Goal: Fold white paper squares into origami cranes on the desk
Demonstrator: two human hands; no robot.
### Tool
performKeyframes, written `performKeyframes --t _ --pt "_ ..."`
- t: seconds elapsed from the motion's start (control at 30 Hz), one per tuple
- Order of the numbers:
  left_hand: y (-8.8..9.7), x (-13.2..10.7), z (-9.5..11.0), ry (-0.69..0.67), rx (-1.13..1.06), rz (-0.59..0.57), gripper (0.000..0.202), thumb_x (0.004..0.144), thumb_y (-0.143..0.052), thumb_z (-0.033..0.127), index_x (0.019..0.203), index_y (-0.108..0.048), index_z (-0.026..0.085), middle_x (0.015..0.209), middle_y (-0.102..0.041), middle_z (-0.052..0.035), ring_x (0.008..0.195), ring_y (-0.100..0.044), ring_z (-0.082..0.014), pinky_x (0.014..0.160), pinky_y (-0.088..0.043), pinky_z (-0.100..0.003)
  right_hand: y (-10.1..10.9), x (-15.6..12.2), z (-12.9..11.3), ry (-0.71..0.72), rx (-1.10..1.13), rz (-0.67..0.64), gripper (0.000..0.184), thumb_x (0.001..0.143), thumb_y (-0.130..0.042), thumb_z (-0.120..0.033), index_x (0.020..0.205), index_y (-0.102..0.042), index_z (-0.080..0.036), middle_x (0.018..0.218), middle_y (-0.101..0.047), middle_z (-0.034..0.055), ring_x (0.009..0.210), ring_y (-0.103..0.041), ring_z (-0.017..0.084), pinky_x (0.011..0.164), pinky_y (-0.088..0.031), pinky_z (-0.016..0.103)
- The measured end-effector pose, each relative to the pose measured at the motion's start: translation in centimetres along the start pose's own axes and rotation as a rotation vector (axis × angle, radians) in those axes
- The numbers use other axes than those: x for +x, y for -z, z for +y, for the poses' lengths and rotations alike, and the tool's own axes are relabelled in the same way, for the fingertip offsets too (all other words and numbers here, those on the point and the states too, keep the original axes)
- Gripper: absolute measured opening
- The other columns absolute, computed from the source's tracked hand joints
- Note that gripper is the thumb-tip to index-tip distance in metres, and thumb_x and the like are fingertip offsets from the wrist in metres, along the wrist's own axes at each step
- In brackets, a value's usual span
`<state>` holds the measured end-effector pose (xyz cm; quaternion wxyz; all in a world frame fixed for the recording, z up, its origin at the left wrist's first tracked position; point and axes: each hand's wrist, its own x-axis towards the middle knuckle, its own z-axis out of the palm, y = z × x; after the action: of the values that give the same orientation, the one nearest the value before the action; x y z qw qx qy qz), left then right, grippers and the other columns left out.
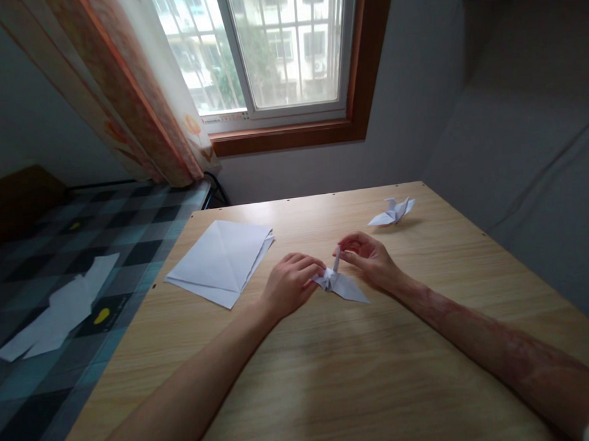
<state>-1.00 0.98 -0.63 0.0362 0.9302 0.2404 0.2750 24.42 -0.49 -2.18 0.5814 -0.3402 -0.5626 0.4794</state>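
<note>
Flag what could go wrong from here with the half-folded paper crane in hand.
The right hand pinches the thin upright tip of the half-folded crane; a hard pull could tear or crumple it.
The left hand pins only one side, so the paper may slide on the smooth table.
The finished crane lies just beyond the right hand; a stray sweep might knock it away.

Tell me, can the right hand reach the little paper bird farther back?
Probably yes. The right hand is close to the paper bird, with only bare table between, though it pinches the half-folded crane.
</note>
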Motion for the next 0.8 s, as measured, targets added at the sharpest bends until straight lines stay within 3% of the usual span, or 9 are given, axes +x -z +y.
performKeyframes --t 0.1,0.23,0.47,0.8 --pt "0.03 0.04 0.05 -0.003 0.004 0.003 0.012 0.107 -0.063 0.027 0.107 -0.074 0.025 0.117 -0.083 -0.0049 0.106 -0.075 -0.0225 0.099 -0.054 -0.041 0.00 0.03 0.08 -0.020 -0.021 -0.002 0.036 0.084 -0.095 -0.049 0.109 -0.082 -0.026 0.101 -0.084 0.0048 0.097 -0.079 0.023 0.093 -0.063 0.039" --pt "0.04 0.05 0.01 -0.012 0.000 0.000 0.011 0.107 -0.062 0.026 0.106 -0.073 0.024 0.117 -0.083 -0.0043 0.106 -0.075 -0.0222 0.099 -0.054 -0.041 -0.01 0.06 0.25 -0.025 -0.037 0.019 0.032 0.082 -0.095 -0.052 0.096 -0.085 -0.025 0.100 -0.085 0.0055 0.095 -0.078 0.024 0.093 -0.063 0.040" --pt "0.01 -0.03 -0.12 -0.015 0.009 -0.008 0.013 0.107 -0.062 0.026 0.107 -0.074 0.025 0.117 -0.083 -0.0049 0.106 -0.075 -0.0219 0.099 -0.055 -0.040 0.12 0.12 0.42 -0.004 -0.096 0.024 0.032 0.086 -0.091 -0.055 0.093 -0.085 -0.025 0.097 -0.085 0.0055 0.093 -0.078 0.025 0.091 -0.062 0.041" --pt "0.17 0.12 0.15 -0.020 0.009 -0.003 0.011 0.108 -0.062 0.026 0.105 -0.073 0.024 0.117 -0.083 -0.0041 0.104 -0.075 -0.0223 0.098 -0.054 -0.041 0.50 -0.03 0.46 0.082 -0.229 -0.005 0.023 0.092 -0.087 -0.049 0.093 -0.084 -0.026 0.095 -0.081 0.0043 0.094 -0.073 0.024 0.090 -0.059 0.039"
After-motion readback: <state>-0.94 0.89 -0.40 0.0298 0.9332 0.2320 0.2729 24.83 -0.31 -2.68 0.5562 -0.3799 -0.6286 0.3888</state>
